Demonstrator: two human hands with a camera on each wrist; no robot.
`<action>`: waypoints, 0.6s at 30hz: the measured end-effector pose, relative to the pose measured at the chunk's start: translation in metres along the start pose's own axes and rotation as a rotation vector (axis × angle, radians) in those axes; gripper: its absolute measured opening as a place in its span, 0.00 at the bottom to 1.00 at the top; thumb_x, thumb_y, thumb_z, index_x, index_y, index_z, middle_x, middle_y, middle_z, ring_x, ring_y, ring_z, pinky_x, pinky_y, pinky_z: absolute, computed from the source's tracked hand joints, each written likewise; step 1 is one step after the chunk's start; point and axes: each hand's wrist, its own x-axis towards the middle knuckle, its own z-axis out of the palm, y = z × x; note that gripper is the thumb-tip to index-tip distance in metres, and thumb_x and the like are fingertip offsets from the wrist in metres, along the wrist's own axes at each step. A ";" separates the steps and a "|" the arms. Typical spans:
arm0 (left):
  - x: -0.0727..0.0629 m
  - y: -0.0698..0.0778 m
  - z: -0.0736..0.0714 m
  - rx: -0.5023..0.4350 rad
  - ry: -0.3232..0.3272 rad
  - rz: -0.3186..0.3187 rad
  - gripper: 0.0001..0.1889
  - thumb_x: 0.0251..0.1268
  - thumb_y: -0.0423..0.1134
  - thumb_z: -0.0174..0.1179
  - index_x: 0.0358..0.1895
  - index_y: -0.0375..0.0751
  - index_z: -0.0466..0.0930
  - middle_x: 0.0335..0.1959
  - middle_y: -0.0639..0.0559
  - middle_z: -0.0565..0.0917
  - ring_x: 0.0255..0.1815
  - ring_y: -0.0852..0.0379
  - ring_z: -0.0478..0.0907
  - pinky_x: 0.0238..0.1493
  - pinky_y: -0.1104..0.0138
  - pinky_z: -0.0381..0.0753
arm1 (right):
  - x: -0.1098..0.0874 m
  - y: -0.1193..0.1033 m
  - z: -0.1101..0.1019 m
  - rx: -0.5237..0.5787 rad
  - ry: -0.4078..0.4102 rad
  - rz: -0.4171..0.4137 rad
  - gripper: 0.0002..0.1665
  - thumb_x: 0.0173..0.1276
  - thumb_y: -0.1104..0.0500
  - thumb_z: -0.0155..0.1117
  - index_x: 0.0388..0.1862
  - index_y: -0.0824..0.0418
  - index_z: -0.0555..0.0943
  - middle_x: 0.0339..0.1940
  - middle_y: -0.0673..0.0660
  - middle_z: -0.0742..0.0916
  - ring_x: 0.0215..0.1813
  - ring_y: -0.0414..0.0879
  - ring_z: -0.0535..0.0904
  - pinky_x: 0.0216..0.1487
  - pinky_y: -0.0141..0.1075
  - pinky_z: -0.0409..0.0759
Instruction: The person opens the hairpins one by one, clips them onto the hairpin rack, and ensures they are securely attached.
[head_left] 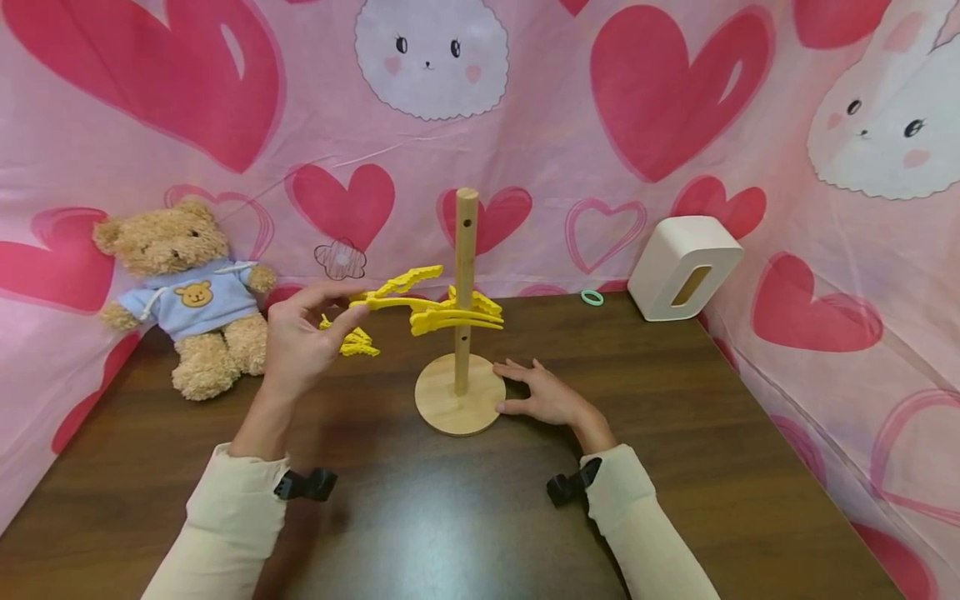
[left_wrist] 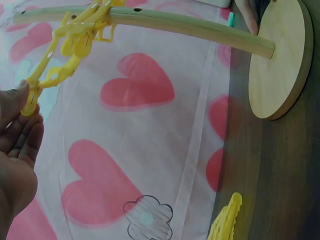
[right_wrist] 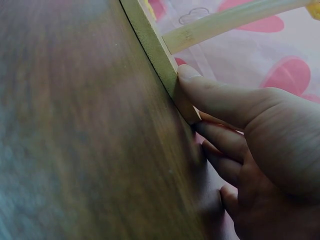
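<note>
A wooden stand has a round base and an upright post with holes. Around the post sits a yellow jointed plastic piece, with long curved slats and small sprung clips. The left hand pinches its left end between thumb and fingertips, and the left wrist view shows this yellow end in the fingers. Low at the stand's right side, the right hand holds the rim of the base. In the right wrist view its thumb lies against the rim, with the other fingers beyond the edge.
Another yellow plastic piece lies on the dark wooden table, behind the left hand. A teddy bear sits at the left. At the back right are a green ring and a white box. Pink heart-patterned cloth hangs behind.
</note>
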 end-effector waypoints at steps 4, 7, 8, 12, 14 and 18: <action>0.001 0.004 0.006 0.032 -0.007 -0.005 0.14 0.56 0.21 0.71 0.47 0.32 0.89 0.41 0.41 0.88 0.40 0.60 0.81 0.46 0.74 0.81 | -0.001 0.000 0.000 0.002 -0.001 -0.004 0.42 0.69 0.50 0.71 0.77 0.62 0.67 0.77 0.59 0.70 0.80 0.52 0.56 0.79 0.55 0.34; 0.001 0.007 0.010 0.045 -0.013 -0.003 0.14 0.55 0.22 0.72 0.46 0.31 0.89 0.41 0.40 0.88 0.40 0.60 0.82 0.46 0.73 0.82 | 0.000 0.000 0.000 0.004 -0.001 -0.005 0.42 0.69 0.50 0.71 0.77 0.62 0.67 0.77 0.59 0.70 0.80 0.52 0.56 0.79 0.55 0.34; 0.002 0.008 0.012 0.048 -0.016 -0.002 0.14 0.55 0.22 0.72 0.46 0.31 0.89 0.41 0.40 0.88 0.40 0.61 0.82 0.46 0.73 0.82 | 0.000 0.000 -0.001 0.005 0.001 -0.004 0.42 0.69 0.50 0.71 0.77 0.61 0.67 0.77 0.59 0.70 0.80 0.53 0.56 0.79 0.56 0.34; 0.003 0.010 0.018 0.079 -0.031 0.006 0.13 0.55 0.23 0.73 0.45 0.31 0.89 0.41 0.42 0.89 0.40 0.62 0.81 0.45 0.74 0.81 | 0.000 0.000 -0.001 0.001 0.002 -0.007 0.42 0.69 0.50 0.71 0.77 0.62 0.67 0.77 0.59 0.70 0.80 0.52 0.56 0.79 0.55 0.34; 0.004 0.011 0.022 0.080 -0.048 0.012 0.13 0.55 0.24 0.73 0.45 0.30 0.89 0.40 0.43 0.89 0.40 0.62 0.81 0.44 0.74 0.80 | 0.000 0.000 -0.001 -0.004 0.002 -0.011 0.42 0.69 0.51 0.71 0.77 0.62 0.67 0.76 0.59 0.70 0.80 0.52 0.56 0.79 0.55 0.34; 0.005 0.010 0.028 0.058 -0.065 0.041 0.13 0.52 0.23 0.75 0.44 0.30 0.89 0.39 0.44 0.90 0.41 0.62 0.82 0.44 0.72 0.79 | 0.000 0.001 0.000 -0.012 0.002 -0.015 0.42 0.69 0.50 0.71 0.77 0.61 0.67 0.76 0.58 0.71 0.80 0.52 0.56 0.79 0.55 0.34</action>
